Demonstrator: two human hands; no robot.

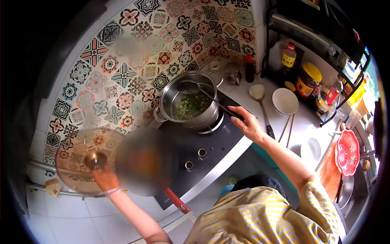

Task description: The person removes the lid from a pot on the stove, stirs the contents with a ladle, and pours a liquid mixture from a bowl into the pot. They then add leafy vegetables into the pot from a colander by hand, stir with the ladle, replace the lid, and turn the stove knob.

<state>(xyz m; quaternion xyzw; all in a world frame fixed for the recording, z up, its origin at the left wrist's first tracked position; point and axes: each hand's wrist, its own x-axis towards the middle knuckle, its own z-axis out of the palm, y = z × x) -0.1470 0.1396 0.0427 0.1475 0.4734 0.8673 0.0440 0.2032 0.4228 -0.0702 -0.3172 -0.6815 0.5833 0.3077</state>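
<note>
My left hand (106, 179) grips the round metal knob of a clear glass lid (75, 175), raised at the left in front of the tiled wall. My right hand (248, 124) is closed around the black handle of a ladle (221, 107). The ladle's head rests inside a two-handled steel pot (209, 116) on the far burner. Chopped greens in soup (191, 106) fill the pot's lower part. Closer to my left hand is a frying pan with a red handle (176, 200); its body is blurred, with something orange inside.
Right of the black stove (211, 148) are a white bowl (285, 101), a spatula (262, 103), chopsticks (289, 132) and a white dish (310, 150). A black rack (266, 51) with bottles and jars stands behind. A red scalloped basket (347, 152) sits at the far right.
</note>
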